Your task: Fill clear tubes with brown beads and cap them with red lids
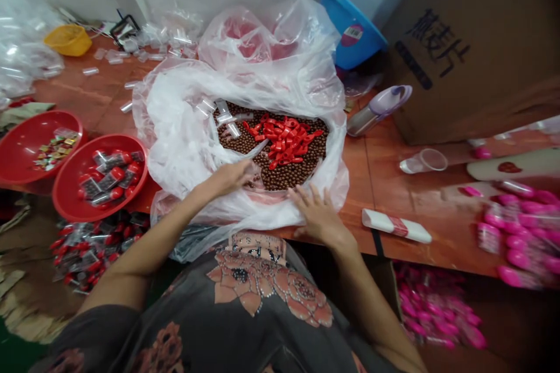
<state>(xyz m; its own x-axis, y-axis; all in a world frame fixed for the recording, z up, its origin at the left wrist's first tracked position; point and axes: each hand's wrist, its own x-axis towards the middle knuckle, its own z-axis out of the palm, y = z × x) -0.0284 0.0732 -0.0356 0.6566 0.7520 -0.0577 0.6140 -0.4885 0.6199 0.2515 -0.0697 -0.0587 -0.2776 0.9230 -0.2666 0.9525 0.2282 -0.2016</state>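
Note:
A white plastic bag lies spread open before me, full of small brown balls. On the balls rests a heap of red plastic caps, with several clear tubes to its left. My left hand is closed at the near left edge of the balls. Something see-through shows blurred at its fingertips; its kind cannot be made out. Fingers spread, my right hand lies on the bag's near right edge and holds nothing.
Left stand two red bowls, one with filled red-capped tubes, the other with small wrapped pieces. More filled tubes lie below. To the right are a white packet, a clear cup, pink-capped tubes and a large carton.

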